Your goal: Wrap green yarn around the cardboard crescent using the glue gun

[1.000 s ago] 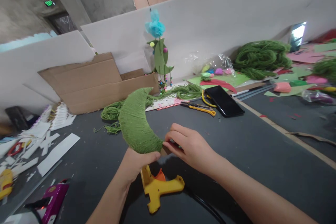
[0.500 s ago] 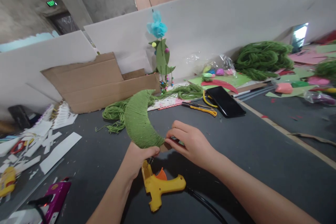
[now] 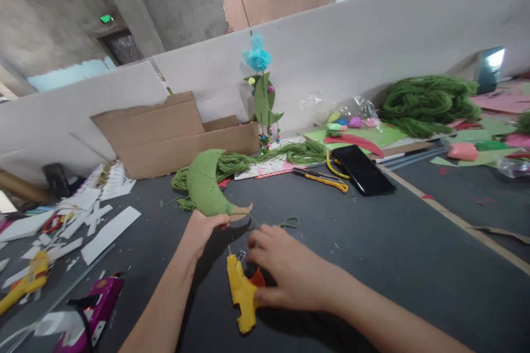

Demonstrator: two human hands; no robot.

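My left hand (image 3: 203, 231) pinches the lower end of a crescent wrapped in green yarn (image 3: 205, 185), and a bare brown cardboard tip (image 3: 242, 211) sticks out to the right of it. A strand of green yarn (image 3: 292, 223) trails from near that tip to the dark table. My right hand (image 3: 281, 267) is over the handle of a yellow glue gun (image 3: 240, 295), its thumb low beside the body and its fingers curved above the orange trigger. Whether it grips the handle is hidden.
Green yarn (image 3: 236, 164) and cardboard (image 3: 165, 146) lie behind the crescent. A yellow cutter (image 3: 327, 179) and black phone (image 3: 364, 170) are to the right. White scraps (image 3: 111, 234), a purple power strip (image 3: 97, 309) and another yellow glue gun (image 3: 31, 278) are at left.
My right hand has left the crescent's tip and moved down to the glue gun. The crescent, still in my left hand, has shifted left, showing more bare cardboard. The view has shifted too.
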